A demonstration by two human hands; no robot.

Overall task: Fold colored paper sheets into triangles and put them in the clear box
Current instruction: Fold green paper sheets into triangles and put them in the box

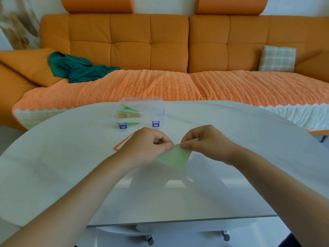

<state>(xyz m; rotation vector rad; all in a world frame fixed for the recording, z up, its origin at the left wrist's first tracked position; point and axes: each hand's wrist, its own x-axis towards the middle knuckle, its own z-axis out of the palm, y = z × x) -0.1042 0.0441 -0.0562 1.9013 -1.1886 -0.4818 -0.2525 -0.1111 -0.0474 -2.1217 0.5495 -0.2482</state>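
A light green paper sheet (175,158) is held just above the table's middle, its lower corner pointing toward me. My left hand (148,146) pinches its upper left edge and my right hand (204,142) pinches its top corner, fingertips nearly meeting. Behind my left hand lies a small stack of flat sheets (122,144), red under green, mostly hidden. The clear box (156,108) with purple latches stands open at the table's far side, holding several folded green and orange papers in its left half.
The white glossy table (71,166) has a curved far edge. Beyond it stands an orange sofa (151,41) with a green cloth (76,68) on the left and a checked cushion (276,58) on the right.
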